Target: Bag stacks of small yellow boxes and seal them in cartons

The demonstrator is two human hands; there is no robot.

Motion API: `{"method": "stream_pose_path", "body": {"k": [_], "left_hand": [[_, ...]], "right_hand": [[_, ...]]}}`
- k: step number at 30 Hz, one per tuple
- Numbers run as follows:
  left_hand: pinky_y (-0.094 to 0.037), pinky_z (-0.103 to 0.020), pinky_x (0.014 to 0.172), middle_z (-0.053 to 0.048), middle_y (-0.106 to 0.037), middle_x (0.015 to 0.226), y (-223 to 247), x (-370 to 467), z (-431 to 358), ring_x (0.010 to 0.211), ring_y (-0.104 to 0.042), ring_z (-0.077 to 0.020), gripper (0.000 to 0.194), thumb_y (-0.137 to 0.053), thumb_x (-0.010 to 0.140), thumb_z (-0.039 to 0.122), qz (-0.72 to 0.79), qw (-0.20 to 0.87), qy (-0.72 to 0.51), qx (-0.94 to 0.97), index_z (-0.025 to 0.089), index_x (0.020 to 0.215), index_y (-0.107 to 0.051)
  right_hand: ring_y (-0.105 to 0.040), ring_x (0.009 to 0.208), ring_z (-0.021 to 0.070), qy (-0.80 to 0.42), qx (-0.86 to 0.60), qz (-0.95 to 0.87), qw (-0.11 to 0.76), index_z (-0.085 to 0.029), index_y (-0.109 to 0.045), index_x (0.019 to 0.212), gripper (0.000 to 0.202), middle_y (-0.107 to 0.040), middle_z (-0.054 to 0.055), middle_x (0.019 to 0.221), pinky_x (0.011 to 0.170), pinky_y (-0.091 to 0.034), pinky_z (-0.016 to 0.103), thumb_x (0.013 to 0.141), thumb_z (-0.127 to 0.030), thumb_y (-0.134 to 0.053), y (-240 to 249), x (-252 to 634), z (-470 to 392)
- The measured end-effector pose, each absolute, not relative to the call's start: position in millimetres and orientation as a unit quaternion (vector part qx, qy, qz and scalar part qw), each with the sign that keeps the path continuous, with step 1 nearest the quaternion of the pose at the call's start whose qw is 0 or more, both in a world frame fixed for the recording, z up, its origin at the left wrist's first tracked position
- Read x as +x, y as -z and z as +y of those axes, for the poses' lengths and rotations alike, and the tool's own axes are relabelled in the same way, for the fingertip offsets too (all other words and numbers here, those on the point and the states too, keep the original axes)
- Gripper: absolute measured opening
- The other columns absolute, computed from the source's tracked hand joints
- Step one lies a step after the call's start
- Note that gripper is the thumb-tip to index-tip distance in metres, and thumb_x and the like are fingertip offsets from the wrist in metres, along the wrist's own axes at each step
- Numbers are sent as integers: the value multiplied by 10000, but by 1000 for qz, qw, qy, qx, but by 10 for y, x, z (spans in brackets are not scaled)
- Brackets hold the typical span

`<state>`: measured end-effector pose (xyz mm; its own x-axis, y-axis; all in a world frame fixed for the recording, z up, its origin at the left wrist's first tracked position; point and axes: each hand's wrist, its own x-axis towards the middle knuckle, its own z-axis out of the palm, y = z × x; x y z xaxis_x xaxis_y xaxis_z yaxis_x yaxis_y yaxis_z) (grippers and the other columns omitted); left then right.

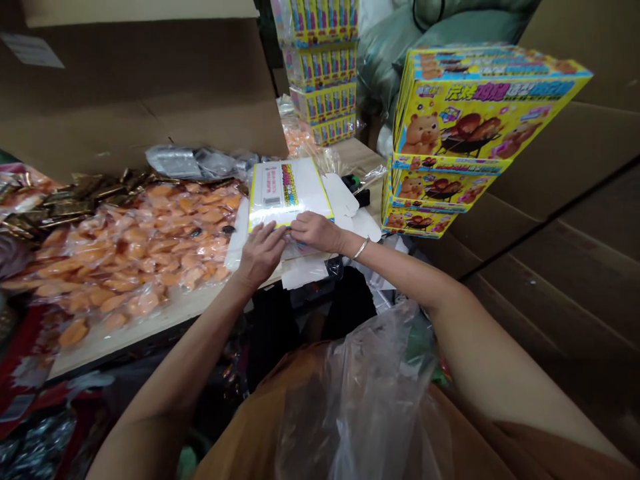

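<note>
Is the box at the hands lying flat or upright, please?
Flat: the box has its broad face up, left hand and right hand at its near edge.

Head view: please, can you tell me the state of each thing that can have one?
Box under the hands: lying flat, printed side up
Left hand: fingers bent, at box's near edge
Right hand: same
Orange pieces: in clear wrappers, spread out
Brown packets: heaped
Yellow boxes at right: stacked
Boxes at back: stacked
Bracelet: worn
</note>
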<state>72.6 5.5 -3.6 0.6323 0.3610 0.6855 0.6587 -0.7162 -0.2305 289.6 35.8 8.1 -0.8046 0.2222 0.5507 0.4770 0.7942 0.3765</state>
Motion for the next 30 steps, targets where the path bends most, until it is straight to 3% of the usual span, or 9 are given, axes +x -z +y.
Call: {"method": "stream_pose_path", "body": {"k": [4, 8, 10, 13, 15, 17, 19, 23, 30], "left_hand": [[-544, -356, 808, -123, -759, 1087, -70, 760, 79, 958, -699, -230, 237, -502, 999, 202, -297, 256, 317, -864, 166, 872, -699], [-527, -341, 724, -100, -771, 967, -112, 785, 98, 792, -677, -210, 267, -492, 1005, 233, -296, 263, 332, -856, 179, 840, -695], [-521, -341, 735, -92, -771, 955, -107, 788, 112, 791, -672, -209, 261, -497, 1001, 229, -294, 261, 335, -856, 187, 829, -688], [-512, -334, 740, -84, -770, 938, -91, 791, 129, 787, -667, -203, 216, -537, 985, 224, -285, 273, 347, -851, 194, 823, -676], [-508, -325, 732, -78, -768, 922, -84, 796, 136, 773, -660, -198, 193, -559, 975, 216, -272, 287, 357, -846, 196, 814, -663], [-505, -320, 726, -75, -766, 907, -83, 801, 141, 763, -656, -195, 178, -568, 967, 201, -262, 292, 368, -843, 197, 809, -652], [-503, -320, 723, -76, -763, 897, -87, 804, 145, 760, -656, -195, 162, -574, 960, 186, -256, 285, 381, -841, 197, 814, -645], [-506, -319, 717, -73, -759, 892, -92, 803, 159, 760, -661, -194, 152, -586, 956, 197, -262, 266, 391, -841, 199, 813, -637], [-513, -305, 712, -61, -743, 856, -103, 766, 161, 771, -674, -191, 182, -581, 968, 269, -300, 181, 394, -850, 203, 805, -627]], "right_hand": [[-504, 801, 181, 236, -197, -922, 236, -184, -672, 884, 377, -595, 47, 804, 755, -411, 340, 1075, -215, -348, -140, 2913, 367], [-517, 835, 193, 195, -237, -923, 231, -184, -675, 899, 344, -622, 62, 857, 802, -408, 355, 1065, -239, -378, -235, 2962, 207], [-526, 898, 224, 172, -283, -909, 254, -159, -675, 971, 273, -640, 89, 934, 856, -408, 385, 1016, -364, -500, -216, 2921, 32], [-517, 969, 288, 147, -393, -856, 303, -97, -652, 1043, 533, -641, 149, 1018, 923, -392, 454, 861, -598, -651, -57, 2726, -245], [-516, 951, 290, 137, -467, -816, 312, -102, -648, 992, 423, -645, 154, 985, 897, -388, 458, 901, -515, -638, 78, 2575, -368], [-517, 902, 265, 137, -506, -794, 307, -138, -647, 920, 211, -648, 126, 915, 841, -384, 428, 988, -301, -532, 166, 2499, -419], [-520, 900, 248, 158, -500, -790, 318, -164, -646, 888, 250, -658, 110, 917, 834, -376, 413, 1019, -182, -434, 168, 2541, -413], [-526, 1040, 250, 204, -453, -797, 345, -146, -653, 915, 239, -667, 130, 1082, 907, -376, 398, 1020, -172, -439, -24, 2855, -305], [-521, 840, 212, 151, -481, -819, 274, -110, -669, 874, 259, -649, 123, 909, 731, -375, 330, 1016, -218, -481, -295, 3045, -101]]}}
